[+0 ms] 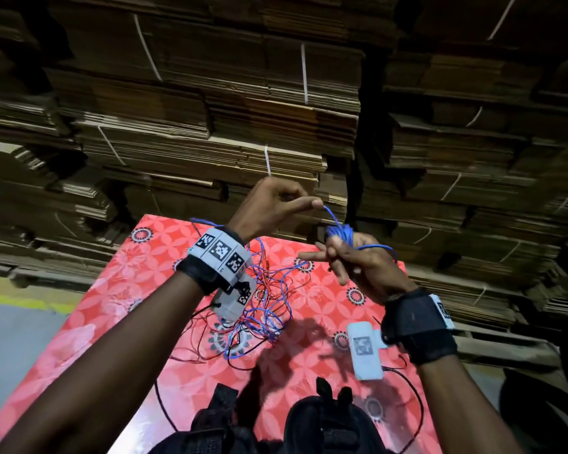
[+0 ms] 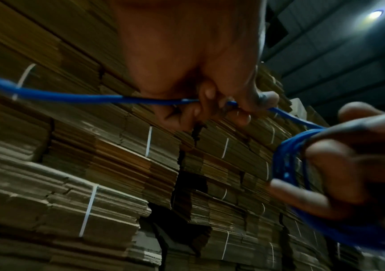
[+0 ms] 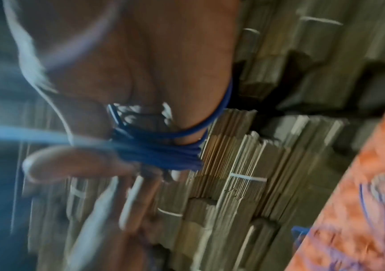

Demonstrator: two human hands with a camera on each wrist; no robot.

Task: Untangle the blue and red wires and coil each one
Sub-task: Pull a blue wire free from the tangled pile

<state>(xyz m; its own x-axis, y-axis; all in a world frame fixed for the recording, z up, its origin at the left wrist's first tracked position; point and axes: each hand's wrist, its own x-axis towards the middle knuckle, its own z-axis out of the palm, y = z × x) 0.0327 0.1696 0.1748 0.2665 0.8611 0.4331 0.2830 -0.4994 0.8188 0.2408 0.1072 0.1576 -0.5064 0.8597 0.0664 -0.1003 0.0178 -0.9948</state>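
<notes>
My left hand (image 1: pixel 315 203) is raised above the table's far edge and pinches the blue wire (image 1: pixel 330 216) between thumb and fingers (image 2: pixel 247 104). That strand runs down to a blue coil (image 1: pixel 341 233) wound around the fingers of my right hand (image 1: pixel 338 253), which holds it; the coil (image 2: pixel 286 161) shows again in the left wrist view. The right wrist view is blurred, with the coil (image 3: pixel 161 154) by the thumb. The rest of the blue wire trails back over my left wrist into a loose tangle (image 1: pixel 264 306) with the thin red wire (image 1: pixel 194 358) on the table.
The table (image 1: pixel 112 322) has a red floral cloth. Strapped stacks of flattened cardboard (image 1: pixel 210 126) rise right behind it. A black bag (image 1: pixel 322 424) sits at the near edge, with a thin black cable (image 1: pixel 417 398) looping beside it. Grey floor (image 1: pixel 14 339) lies to the left.
</notes>
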